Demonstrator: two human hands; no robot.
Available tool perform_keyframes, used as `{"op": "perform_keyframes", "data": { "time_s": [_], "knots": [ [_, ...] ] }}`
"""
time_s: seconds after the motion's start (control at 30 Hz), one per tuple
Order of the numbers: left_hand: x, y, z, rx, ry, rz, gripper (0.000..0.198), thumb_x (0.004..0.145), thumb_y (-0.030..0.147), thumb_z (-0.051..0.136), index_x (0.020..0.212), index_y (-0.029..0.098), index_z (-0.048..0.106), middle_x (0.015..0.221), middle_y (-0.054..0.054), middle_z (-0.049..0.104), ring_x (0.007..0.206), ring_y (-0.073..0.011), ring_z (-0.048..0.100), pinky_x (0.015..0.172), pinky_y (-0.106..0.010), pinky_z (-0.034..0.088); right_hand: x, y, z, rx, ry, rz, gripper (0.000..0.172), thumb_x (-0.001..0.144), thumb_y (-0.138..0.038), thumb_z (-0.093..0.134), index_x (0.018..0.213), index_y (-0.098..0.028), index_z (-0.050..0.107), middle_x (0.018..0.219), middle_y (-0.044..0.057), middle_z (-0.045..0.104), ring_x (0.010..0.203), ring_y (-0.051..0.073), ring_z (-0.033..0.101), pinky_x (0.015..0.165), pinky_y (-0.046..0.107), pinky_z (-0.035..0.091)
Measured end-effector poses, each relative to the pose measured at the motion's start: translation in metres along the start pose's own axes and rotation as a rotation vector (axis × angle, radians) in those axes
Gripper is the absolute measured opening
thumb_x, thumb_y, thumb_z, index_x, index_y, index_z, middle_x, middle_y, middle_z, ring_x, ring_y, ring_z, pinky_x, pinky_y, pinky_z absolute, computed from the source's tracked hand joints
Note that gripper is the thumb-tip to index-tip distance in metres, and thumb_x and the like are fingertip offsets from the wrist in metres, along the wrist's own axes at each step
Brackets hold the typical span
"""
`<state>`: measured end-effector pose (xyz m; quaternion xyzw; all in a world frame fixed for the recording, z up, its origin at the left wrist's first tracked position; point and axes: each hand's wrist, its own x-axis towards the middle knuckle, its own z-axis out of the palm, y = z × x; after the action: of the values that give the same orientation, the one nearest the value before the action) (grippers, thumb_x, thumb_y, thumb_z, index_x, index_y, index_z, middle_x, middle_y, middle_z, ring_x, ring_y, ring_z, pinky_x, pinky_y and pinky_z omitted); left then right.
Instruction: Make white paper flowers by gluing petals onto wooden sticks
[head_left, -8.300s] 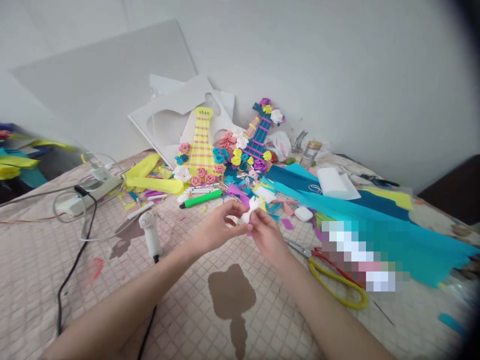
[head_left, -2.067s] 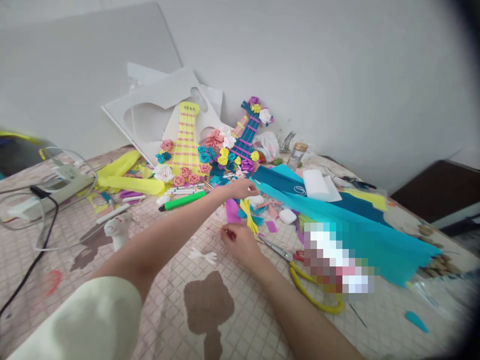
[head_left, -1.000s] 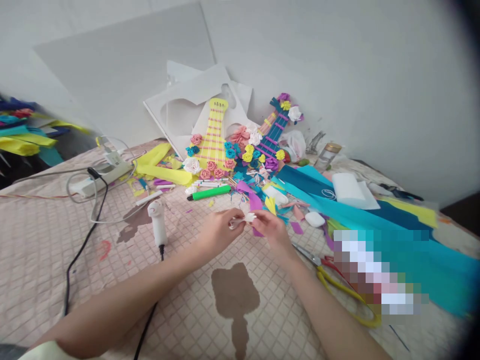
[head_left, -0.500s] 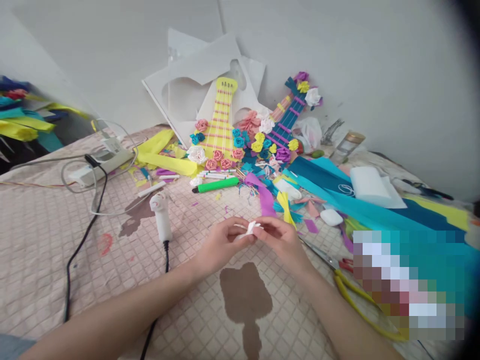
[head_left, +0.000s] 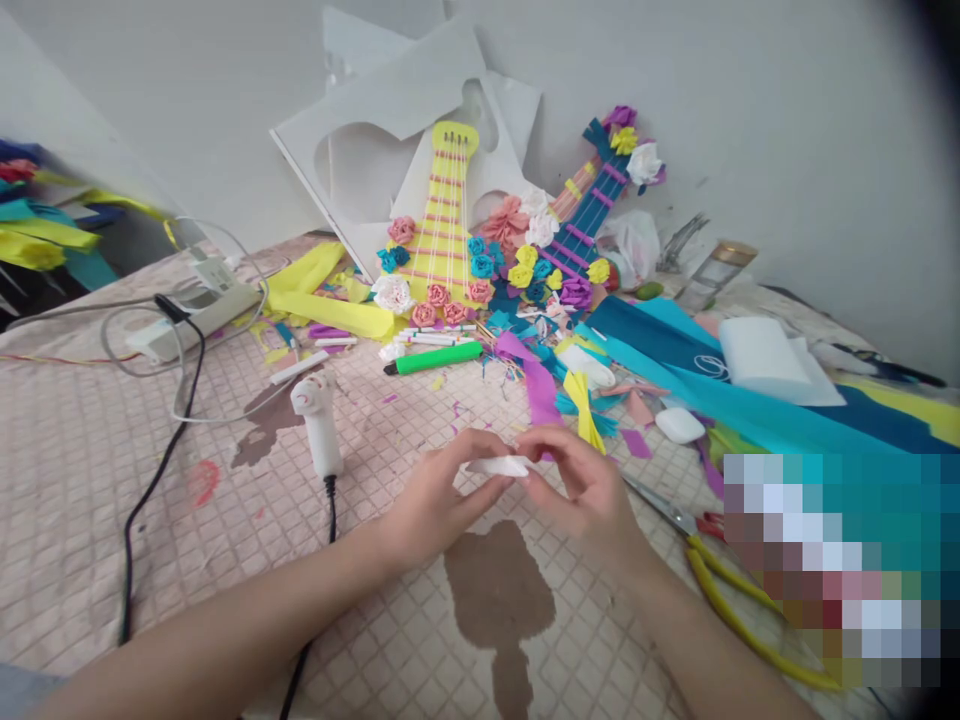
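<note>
Between both hands, just above the table, is a small folded strip of white crepe-like paper [head_left: 496,466]. My left hand [head_left: 439,495] pinches its left part between thumb and fingers. The fingertips of my right hand [head_left: 592,495] close on the strip's right end. A white hot glue gun [head_left: 321,430] with a black cord stands to the left of my left hand. Beyond my hands lies a green marker [head_left: 435,358]. Yellow-handled scissors [head_left: 720,590] rest beside my right forearm.
At the back, a yellow paper guitar [head_left: 444,220] and a blue paper guitar [head_left: 589,235] carry paper flowers. Blue crepe paper [head_left: 675,385] and a white roll [head_left: 763,358] lie at right. A power strip [head_left: 187,315] with cables sits at left. Coloured scraps litter the middle.
The white paper has gone from a small bunched piece to a longer strip stretched between my hands. My right hand has moved slightly right, and the camera view has shifted a little.
</note>
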<state>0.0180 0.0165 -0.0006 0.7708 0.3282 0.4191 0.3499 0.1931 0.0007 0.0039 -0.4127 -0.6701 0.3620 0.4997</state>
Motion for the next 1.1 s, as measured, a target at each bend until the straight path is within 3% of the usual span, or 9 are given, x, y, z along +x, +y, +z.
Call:
{"op": "perform_keyframes", "data": {
  "time_s": [0.13, 0.27, 0.6, 0.83, 1.1],
  "knots": [
    [0.000, -0.002, -0.002, 0.060, 0.014, 0.095, 0.019, 0.083, 0.015, 0.055, 0.102, 0.018, 0.051, 0.102, -0.007, 0.063, 0.096, -0.0152, 0.061, 0.083, -0.029, 0.048, -0.001, -0.005, 0.000, -0.068, -0.031, -0.122, 0.027, 0.077, -0.006, 0.056, 0.095, -0.026, 0.060, 0.092, 0.000, 0.058, 0.091, 0.015, 0.055, 0.081, 0.029, 0.044],
    [0.003, -0.002, -0.004, 0.086, 0.031, 0.166, 0.013, 0.083, 0.013, 0.056, 0.094, 0.018, 0.053, 0.099, -0.006, 0.063, 0.099, -0.0165, 0.058, 0.089, -0.032, 0.046, 0.000, -0.009, 0.001, -0.134, -0.010, -0.160, 0.022, 0.076, -0.008, 0.061, 0.092, -0.024, 0.061, 0.090, 0.000, 0.058, 0.088, 0.014, 0.056, 0.079, 0.028, 0.044],
    [0.002, -0.002, -0.004, 0.067, 0.026, 0.132, 0.017, 0.083, 0.016, 0.057, 0.100, 0.019, 0.054, 0.097, -0.005, 0.064, 0.092, -0.0151, 0.061, 0.083, -0.030, 0.049, 0.001, -0.010, 0.000, -0.173, -0.008, -0.207, 0.015, 0.075, -0.011, 0.064, 0.084, -0.021, 0.058, 0.087, 0.000, 0.056, 0.084, 0.013, 0.055, 0.077, 0.028, 0.044],
    [0.005, 0.002, -0.015, -0.051, -0.270, 0.041, 0.021, 0.083, 0.020, 0.057, 0.104, 0.019, 0.051, 0.100, -0.005, 0.064, 0.091, -0.0144, 0.063, 0.082, -0.028, 0.050, 0.004, -0.018, -0.014, -0.253, -0.232, -0.185, 0.015, 0.072, -0.015, 0.065, 0.082, -0.020, 0.055, 0.090, 0.002, 0.052, 0.089, 0.015, 0.052, 0.079, 0.031, 0.042],
    [0.006, 0.004, -0.017, -0.143, -0.384, -0.127, 0.022, 0.081, 0.017, 0.059, 0.100, 0.019, 0.048, 0.098, -0.005, 0.064, 0.094, -0.0167, 0.064, 0.082, -0.030, 0.050, 0.004, -0.021, -0.014, -0.255, -0.329, -0.087, 0.010, 0.074, -0.015, 0.061, 0.079, -0.020, 0.055, 0.086, 0.002, 0.051, 0.084, 0.016, 0.052, 0.077, 0.032, 0.042]
  ]
}}
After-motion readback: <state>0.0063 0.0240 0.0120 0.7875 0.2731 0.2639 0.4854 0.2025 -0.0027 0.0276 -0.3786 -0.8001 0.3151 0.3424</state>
